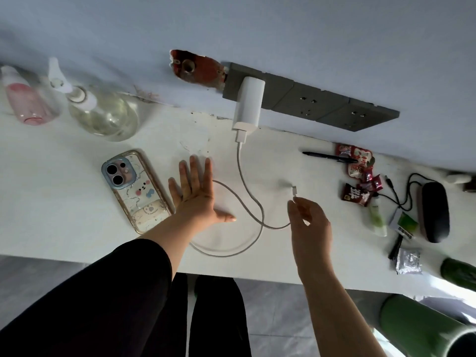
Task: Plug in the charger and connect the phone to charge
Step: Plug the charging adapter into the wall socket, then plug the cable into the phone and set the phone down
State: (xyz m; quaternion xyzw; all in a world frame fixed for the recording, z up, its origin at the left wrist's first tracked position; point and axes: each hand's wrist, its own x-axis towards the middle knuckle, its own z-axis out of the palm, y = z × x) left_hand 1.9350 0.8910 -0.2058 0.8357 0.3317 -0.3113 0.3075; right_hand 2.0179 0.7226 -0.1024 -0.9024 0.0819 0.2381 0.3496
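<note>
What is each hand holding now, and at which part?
The right hand pinches the white cable just behind its free connector. The left hand holds nothing; it lies open on the table beside the phone.

Soft, even, cool-toned light; the white counter [64, 189] reads bright and the wall [257, 27] a flat blue-grey, with only faint shadows under the hands. Strong glare patch at lower right beside the green cylinder [422, 328], blown out to white. Wide-angle bowing tilts the counter edge; bottles at upper left [103, 114] and objects at far right are soft and smeared.
</note>
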